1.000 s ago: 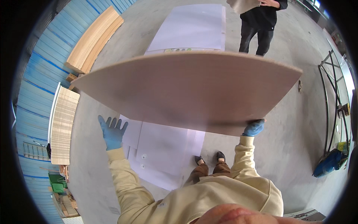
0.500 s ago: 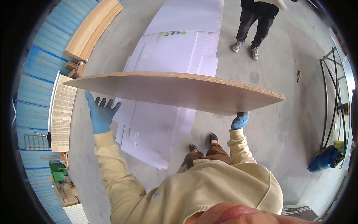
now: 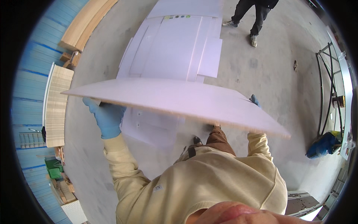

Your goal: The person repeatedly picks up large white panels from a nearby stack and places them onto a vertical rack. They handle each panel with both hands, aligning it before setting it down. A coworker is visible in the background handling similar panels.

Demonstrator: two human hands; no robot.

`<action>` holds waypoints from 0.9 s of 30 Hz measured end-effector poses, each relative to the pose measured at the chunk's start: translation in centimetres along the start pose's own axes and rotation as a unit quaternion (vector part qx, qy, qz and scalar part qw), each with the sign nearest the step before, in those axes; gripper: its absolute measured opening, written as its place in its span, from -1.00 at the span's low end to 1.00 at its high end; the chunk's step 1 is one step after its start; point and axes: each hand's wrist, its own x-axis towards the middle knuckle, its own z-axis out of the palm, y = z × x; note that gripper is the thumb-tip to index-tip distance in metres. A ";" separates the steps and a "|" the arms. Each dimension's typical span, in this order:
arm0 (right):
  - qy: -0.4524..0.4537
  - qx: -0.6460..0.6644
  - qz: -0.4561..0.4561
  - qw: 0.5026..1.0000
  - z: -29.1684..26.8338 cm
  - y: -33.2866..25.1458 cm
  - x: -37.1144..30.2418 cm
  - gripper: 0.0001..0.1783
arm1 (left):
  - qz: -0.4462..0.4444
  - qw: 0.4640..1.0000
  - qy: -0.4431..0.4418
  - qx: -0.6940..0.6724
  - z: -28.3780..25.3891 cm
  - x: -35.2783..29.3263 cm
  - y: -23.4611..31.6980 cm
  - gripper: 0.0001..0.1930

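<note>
I hold a large thin board [image 3: 179,100] flat in front of me, its white face up and its wooden edge toward me. My left hand [image 3: 106,116], in a blue glove, grips the board's near left edge from below. My right hand [image 3: 254,100], also gloved in blue, is mostly hidden behind the board's right side; only fingertips show over its far edge. Below the board, several white panels [image 3: 175,48] lie stacked on the concrete floor [image 3: 253,74].
Another person's legs [image 3: 251,20] in dark trousers stand at the top right. Wooden boards [image 3: 84,24] and a slatted panel [image 3: 56,104] lie along the blue wall at left. A black metal frame [image 3: 328,89] and a blue bag [image 3: 322,145] stand at right.
The board has flipped from its brown wooden face to its white face up and come lower. My left hand went from open and apart to gripping the edge.
</note>
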 end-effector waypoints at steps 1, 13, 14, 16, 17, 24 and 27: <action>-0.017 0.014 0.016 1.000 -0.9 -0.1 -1.1 -0.35 | 0.013 0.998 0.042 0.039 -1.7 -2.0 0.0 0.12; -0.076 -0.098 0.322 0.938 0.0 -1.2 -6.3 -0.71 | -0.127 0.969 0.190 -0.093 -16.6 -18.0 -6.9 -0.62; -0.069 -0.100 0.321 0.939 -0.1 -1.4 -5.5 -0.74 | -0.136 0.965 0.205 -0.095 -17.0 -18.0 -7.8 -0.64; -0.068 -0.106 0.327 0.936 -0.5 -1.5 -4.5 -0.77 | -0.165 0.960 0.205 -0.095 -17.7 -18.5 -9.7 -0.67; -0.073 -0.112 0.337 0.932 -1.0 -1.6 -4.4 -0.76 | -0.184 0.959 0.193 -0.093 -18.1 -19.1 -10.8 -0.68; -0.091 -0.140 0.410 0.897 -5.5 0.6 -9.9 -0.73 | -0.272 0.938 0.167 -0.135 -24.9 -24.2 -19.5 -0.71; -0.089 -0.109 0.396 0.907 -7.2 4.7 -11.6 -0.70 | -0.350 0.893 0.216 -0.183 -30.1 -24.8 -22.9 -0.69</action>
